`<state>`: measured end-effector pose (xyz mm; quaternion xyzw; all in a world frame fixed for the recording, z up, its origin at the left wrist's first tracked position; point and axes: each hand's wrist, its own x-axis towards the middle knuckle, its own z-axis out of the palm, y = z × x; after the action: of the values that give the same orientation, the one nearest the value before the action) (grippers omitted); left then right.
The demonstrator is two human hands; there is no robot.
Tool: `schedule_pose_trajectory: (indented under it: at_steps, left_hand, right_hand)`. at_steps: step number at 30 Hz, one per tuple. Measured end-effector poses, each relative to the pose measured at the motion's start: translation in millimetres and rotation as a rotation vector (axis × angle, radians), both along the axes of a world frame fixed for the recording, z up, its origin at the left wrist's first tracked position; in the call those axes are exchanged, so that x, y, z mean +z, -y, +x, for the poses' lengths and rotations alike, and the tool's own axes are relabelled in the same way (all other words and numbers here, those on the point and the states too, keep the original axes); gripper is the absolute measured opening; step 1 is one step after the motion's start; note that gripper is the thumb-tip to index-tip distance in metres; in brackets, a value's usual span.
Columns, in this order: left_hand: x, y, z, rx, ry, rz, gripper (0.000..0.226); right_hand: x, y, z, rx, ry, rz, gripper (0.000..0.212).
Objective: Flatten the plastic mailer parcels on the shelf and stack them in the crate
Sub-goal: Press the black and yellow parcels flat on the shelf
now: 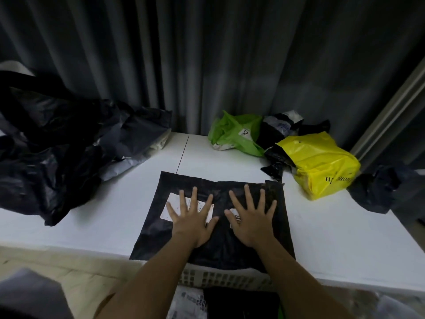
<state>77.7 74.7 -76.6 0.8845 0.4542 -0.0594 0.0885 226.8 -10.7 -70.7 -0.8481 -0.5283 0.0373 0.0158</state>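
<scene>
A black plastic mailer [151, 229] with white labels lies flat on the white shelf [333, 245], its near edge hanging over the front. My left hand [192, 217] presses on its left half with fingers spread, over a white label. My right hand [251, 216] presses flat on the right half the same way. Below the shelf edge, between my forearms, stands a white slotted crate [220, 278] with a grey and a black mailer inside.
A heap of crumpled black and grey mailers [69, 143] fills the shelf's left side. At the back right lie a green mailer [236, 134], a black one [276, 130] and a yellow one [322, 166]. Another dark mailer [377, 187] sits far right. A dark curtain hangs behind.
</scene>
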Motion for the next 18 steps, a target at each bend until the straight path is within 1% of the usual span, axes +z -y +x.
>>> schedule_pose_trajectory:
  at_steps: [4, 6, 8, 14, 18]
  left_hand:
    - [-8, -1, 0, 0.021, 0.001, 0.007, 0.067]
    - [-12, -2, 0, 0.035, 0.000, 0.010, 0.071]
    - [-14, -2, 0, 0.047, 0.009, -0.003, 0.066]
    - [-17, -3, 1, 0.076, 0.022, -0.058, 0.064]
    - [-14, -6, 2, 0.072, -0.037, -0.110, 0.065]
  right_hand:
    - [-7, -5, 2, -0.008, -0.041, -0.004, 0.093]
    - [-10, -6, 3, -0.013, -0.050, -0.012, 0.085]
    - [-13, -6, 3, -0.016, -0.056, -0.014, 0.077]
    - [-22, -10, 4, -0.020, -0.067, -0.019, 0.075]
    - [-24, -11, 4, -0.023, -0.065, -0.037, 0.074]
